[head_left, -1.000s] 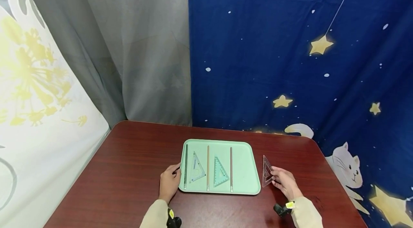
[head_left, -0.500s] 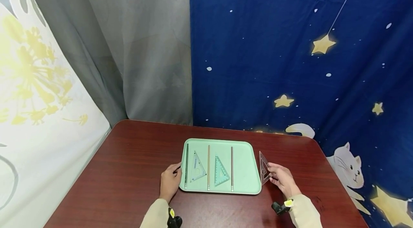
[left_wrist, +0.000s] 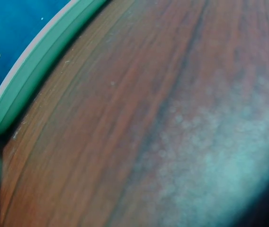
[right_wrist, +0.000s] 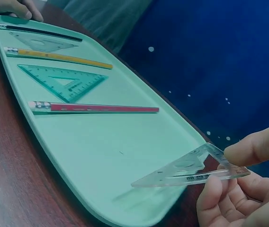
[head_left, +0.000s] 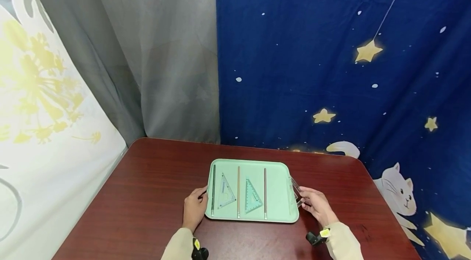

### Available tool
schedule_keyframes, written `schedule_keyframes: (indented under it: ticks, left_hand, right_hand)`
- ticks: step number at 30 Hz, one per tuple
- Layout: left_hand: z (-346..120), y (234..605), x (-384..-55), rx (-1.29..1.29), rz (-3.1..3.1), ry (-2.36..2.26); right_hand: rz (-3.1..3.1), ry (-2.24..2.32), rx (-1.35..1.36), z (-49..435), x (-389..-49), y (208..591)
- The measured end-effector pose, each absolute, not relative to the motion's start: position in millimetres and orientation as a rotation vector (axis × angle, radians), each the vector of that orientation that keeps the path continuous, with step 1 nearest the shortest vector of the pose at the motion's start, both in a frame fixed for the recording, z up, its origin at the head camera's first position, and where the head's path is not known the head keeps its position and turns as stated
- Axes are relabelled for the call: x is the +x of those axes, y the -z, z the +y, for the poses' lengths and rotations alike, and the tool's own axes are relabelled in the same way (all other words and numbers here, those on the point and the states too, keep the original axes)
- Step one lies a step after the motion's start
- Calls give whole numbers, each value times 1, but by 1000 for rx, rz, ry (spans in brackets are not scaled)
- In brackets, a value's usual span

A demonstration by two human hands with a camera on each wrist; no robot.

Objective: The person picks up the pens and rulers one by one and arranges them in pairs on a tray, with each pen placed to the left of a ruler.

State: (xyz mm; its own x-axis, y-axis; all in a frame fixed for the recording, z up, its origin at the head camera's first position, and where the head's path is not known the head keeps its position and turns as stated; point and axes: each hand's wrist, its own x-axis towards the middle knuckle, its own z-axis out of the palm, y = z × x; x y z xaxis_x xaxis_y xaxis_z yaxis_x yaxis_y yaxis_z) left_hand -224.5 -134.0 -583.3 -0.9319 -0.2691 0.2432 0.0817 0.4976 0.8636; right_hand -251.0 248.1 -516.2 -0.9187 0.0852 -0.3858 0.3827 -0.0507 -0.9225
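Note:
My right hand [head_left: 317,204] pinches a clear triangular set square [right_wrist: 184,168] by its near end, between thumb and fingers. In the right wrist view it hangs tilted over the right part of the mint-green tray [right_wrist: 120,142], just above the surface. My left hand [head_left: 195,207] holds the tray's left rim. On the tray, left to right, lie a black pencil [head_left: 213,190], a clear set square [head_left: 225,192], a yellow pencil [head_left: 238,191], a green-tinted set square [head_left: 252,196] and a red pencil [head_left: 265,193]. The left wrist view barely shows my left fingers.
The tray stands on a dark red-brown wooden table [head_left: 154,186]. Behind it hang a grey curtain [head_left: 176,68] and a blue star-patterned curtain [head_left: 287,68]. A white patterned cloth [head_left: 55,149] hangs at the left.
My right hand has moved left with the clear set square, from beside the tray to over its right rim. My left hand stays at the left rim.

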Motion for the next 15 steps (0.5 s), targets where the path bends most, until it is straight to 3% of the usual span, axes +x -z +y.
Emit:
schedule_keyframes:
  ticks: [15]
  left_hand:
    - [-133,584,-224,172,-2413,1395]
  right_hand:
    - [1997,2026,402,228,-253,521]
